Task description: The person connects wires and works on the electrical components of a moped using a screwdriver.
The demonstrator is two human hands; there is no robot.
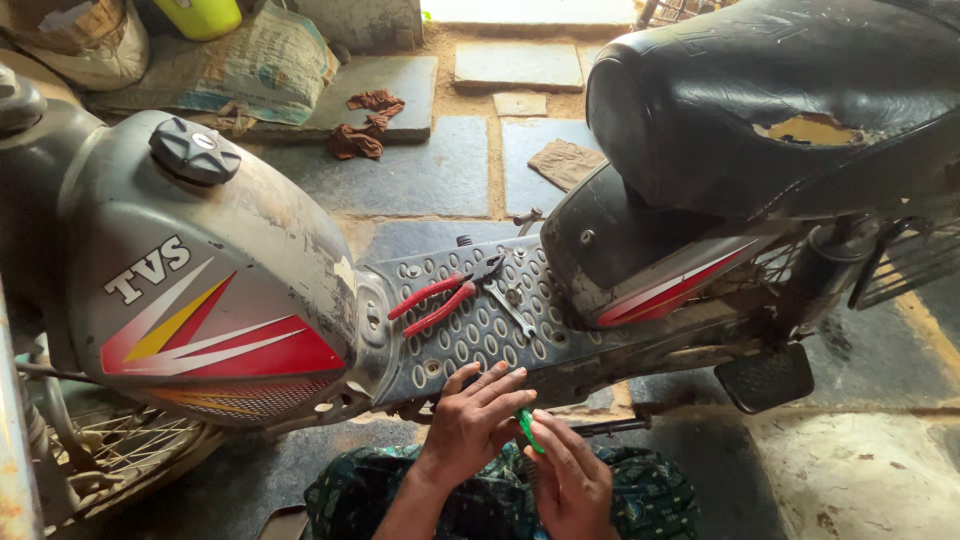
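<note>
The left hand lies spread on the edge of the grey perforated metal footboard, while the right hand pinches a green-handled screwdriver just below, which probably should stay straight.

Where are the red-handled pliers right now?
In the head view, the red-handled pliers lie on the moped's perforated footboard, between fuel tank and seat, beside a spanner.

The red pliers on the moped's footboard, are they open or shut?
Open. The red pliers lie flat on the footboard, their two red handles spread apart in a V.
</note>
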